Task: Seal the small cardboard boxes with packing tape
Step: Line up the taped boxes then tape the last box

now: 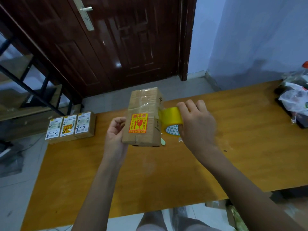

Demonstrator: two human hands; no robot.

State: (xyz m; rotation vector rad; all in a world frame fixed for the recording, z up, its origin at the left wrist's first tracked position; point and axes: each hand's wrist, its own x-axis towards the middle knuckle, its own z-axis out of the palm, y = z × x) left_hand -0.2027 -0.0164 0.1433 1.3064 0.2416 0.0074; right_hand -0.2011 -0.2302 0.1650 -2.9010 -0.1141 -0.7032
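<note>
The left hand (pixel 115 134) grips a small cardboard box (pixel 143 119) from its left side, fingers curled around the edge, and holds it up above the table (pixel 216 160). The right hand (pixel 196 124) is wrapped around a roll of yellow packing tape (pixel 171 120), its fingers hooked through the core, and holds the roll just beside the right face of the box; a short stretch of tape runs from the roll onto that face, so the two are joined. The inside of the core shows a white and teal triangle pattern. The box is tilted with its long side pointing away from the camera, its upper surface already shiny with clear tape, and a yellow sticker with red print (pixel 139 122) sits on the near part of that surface. Black handwriting marks its right side. Further left, near the table's far left corner, three more small boxes (pixel 70 127) stand side by side, touching, each with a white label and black handwritten numbers. At the table's far right end lies a heap of crumpled plastic bags (pixel 295 97). Behind the table stands a dark brown door (pixel 108 44) with a pale metal handle (pixel 85 12), and a black metal shelf frame (pixel 30 80) stands at the left.
</note>
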